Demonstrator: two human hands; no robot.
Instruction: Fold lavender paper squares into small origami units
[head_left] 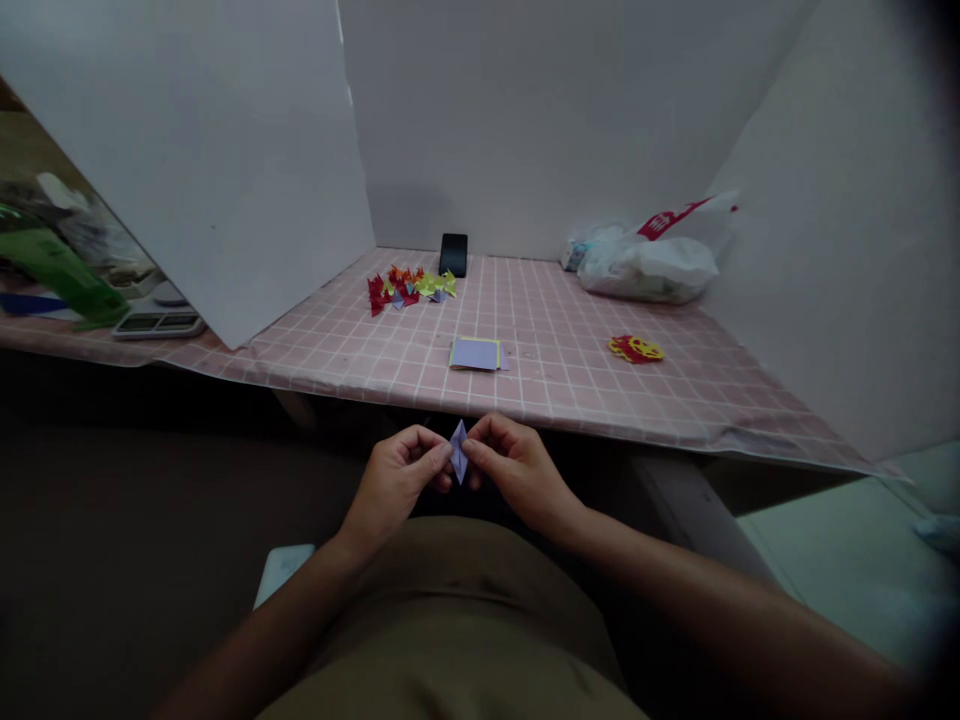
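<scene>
A small piece of folded purple paper (460,455), shaped like a narrow diamond, is held upright in front of the table's near edge. My left hand (405,470) pinches its left side between thumb and fingers. On the other side, my right hand (517,465) pinches the right edge the same way. Just beyond the hands, a stack of square paper sheets (475,353) lies on the table, purple on top with yellow showing beneath. Farther back is a cluster of folded paper pieces (409,285) in red, orange, yellow and purple.
The table (540,385) has a pink checked cover. A black phone-like object (453,255) leans at the back. White plastic bags (649,265) sit back right, near red and yellow cut-out shapes (636,348). White panels (225,150) enclose the table; a kitchen scale (159,322) stands left.
</scene>
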